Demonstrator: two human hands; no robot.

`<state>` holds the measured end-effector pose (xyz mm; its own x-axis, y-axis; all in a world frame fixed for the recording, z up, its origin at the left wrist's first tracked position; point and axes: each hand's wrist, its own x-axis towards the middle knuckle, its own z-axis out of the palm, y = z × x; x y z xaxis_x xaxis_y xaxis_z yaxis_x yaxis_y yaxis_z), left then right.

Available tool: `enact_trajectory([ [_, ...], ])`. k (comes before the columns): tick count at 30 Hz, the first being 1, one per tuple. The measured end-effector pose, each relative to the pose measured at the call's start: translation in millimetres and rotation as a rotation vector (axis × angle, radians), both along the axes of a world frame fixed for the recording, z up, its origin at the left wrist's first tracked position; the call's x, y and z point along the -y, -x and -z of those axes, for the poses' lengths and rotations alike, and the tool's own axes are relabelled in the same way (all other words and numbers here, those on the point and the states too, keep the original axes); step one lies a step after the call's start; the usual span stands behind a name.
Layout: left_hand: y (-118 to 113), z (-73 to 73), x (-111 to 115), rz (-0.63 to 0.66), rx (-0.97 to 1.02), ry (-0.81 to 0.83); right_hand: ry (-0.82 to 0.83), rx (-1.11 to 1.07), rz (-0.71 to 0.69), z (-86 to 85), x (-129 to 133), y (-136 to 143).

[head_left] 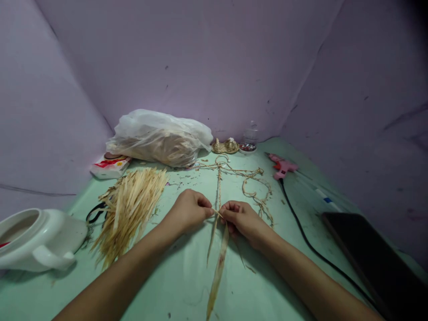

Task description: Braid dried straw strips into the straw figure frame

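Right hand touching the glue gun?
Apart. The head view shows bare green tabletop between the right hand and the pink glue gun.

Bare hands, two: one left hand (pixel 191 208) and one right hand (pixel 246 221), centre, with one thin strand (pixel 217 212) between. Wide strip (pixel 219 272), one, lower centre. Braided cords (pixel 219 183), centre and right of centre, overlapping, number indeterminate. Strip bundle (pixel 130 205), one, left; individual strips too dense to count. Plastic bag (pixel 160 138), one, and packet (pixel 111 167), one, left of centre. White vessel (pixel 56 240), one, left edge. Woven piece (pixel 225 147), one, and clear container (pixel 250 136), one, just above centre. Glue gun (pixel 284 166), one, with one black cable (pixel 297 223), right. Dark slab (pixel 371 263), one, lower right.
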<state>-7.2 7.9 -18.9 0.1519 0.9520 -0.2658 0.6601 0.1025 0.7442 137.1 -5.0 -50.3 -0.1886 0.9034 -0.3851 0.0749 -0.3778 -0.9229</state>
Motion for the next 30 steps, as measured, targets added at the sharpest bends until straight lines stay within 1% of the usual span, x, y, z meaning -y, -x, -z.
enact_trajectory([
  [3, -0.7, 1.1, -1.4, 0.005, 0.064, 0.015, 0.005, -0.033, -0.001, -0.8, 0.3, -0.2],
  [6, -5.1, 4.2, 0.7, 0.04, 0.125, -0.054, 0.004, -0.046, -0.003, -1.6, 0.3, -0.3],
  [8, -6.8, 6.3, 1.7, 0.054, 0.15, -0.065, 0.009, -0.049, -0.009, -2.9, 0.5, -0.4],
  [11, -7.7, 10.3, 2.2, 0.059, 0.114, -0.047, 0.026, -0.045, -0.021, -5.4, 1.1, -0.5],
  [14, -9.4, 15.6, 3.6, 0.069, 0.075, -0.102, 0.04, -0.038, -0.01, -6.8, 1.4, -0.7],
  [18, -14.3, 21.2, 6.9, 0.018, 0.045, -0.174, 0.035, -0.047, -0.012, -5.4, 0.7, -0.9],
  [23, -17.0, 24.4, 7.4, -0.038, 0.164, -0.11, 0.031, -0.086, -0.018, -3.8, -0.4, -1.4],
  [25, -16.1, 24.3, 7.1, -0.031, 0.14, -0.113, 0.021, -0.09, -0.017, -3.7, -0.5, -1.6],
  [30, -15.5, 22.1, 9.3, -0.062, -0.04, -0.175, 0.016, -0.079, -0.014, -2.7, -0.4, -1.6],
])
